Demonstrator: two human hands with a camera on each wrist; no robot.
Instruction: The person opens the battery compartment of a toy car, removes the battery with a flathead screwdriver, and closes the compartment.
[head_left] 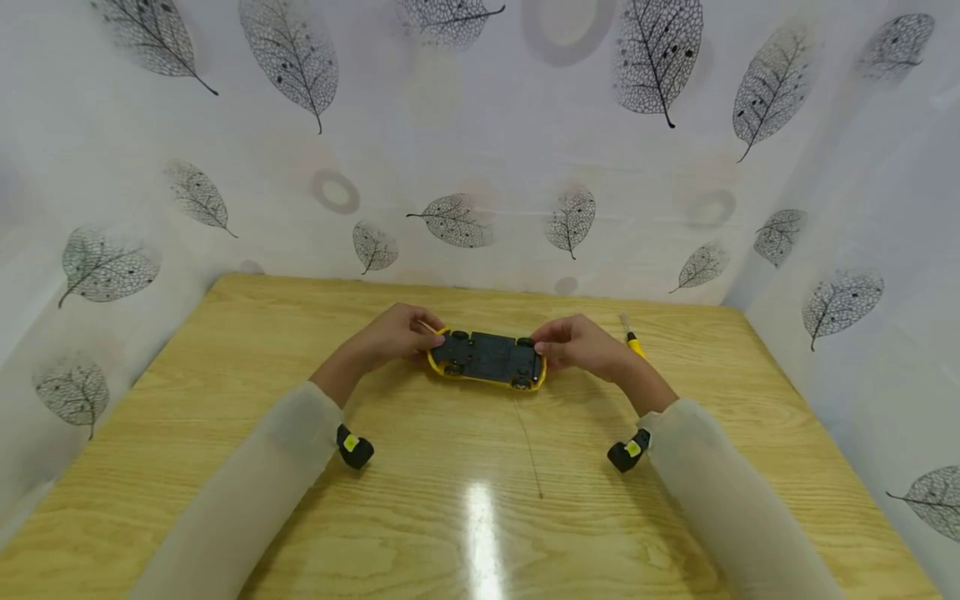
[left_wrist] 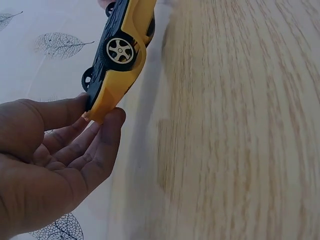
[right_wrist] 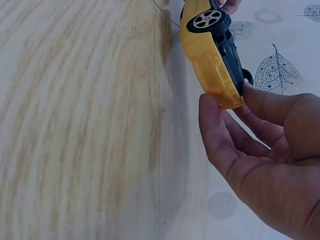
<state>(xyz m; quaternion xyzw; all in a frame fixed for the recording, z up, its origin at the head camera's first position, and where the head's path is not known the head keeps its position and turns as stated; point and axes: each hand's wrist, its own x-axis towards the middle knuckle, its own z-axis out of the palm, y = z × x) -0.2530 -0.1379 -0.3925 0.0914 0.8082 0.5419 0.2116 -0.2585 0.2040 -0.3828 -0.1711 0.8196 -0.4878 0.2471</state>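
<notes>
A yellow toy car (head_left: 491, 358) is held between both hands, its black underside and wheels turned toward the head camera. My left hand (head_left: 401, 336) pinches one end, thumb on the black base and fingers beneath the yellow body; the left wrist view shows this grip on the toy car (left_wrist: 117, 82) closely. At the other end, my right hand (head_left: 581, 346) pinches the car with its thumb by a wheel. In the right wrist view the yellow bodywork (right_wrist: 212, 70) rests against the fingertips (right_wrist: 210, 107).
A screwdriver (head_left: 634, 343) with a yellow and black handle lies beyond the right hand, partly hidden by it. A thin dark line (head_left: 531, 450) runs along the wooden table (head_left: 420, 517) below the car. Leaf-patterned cloth (head_left: 480, 150) hangs round the back and sides.
</notes>
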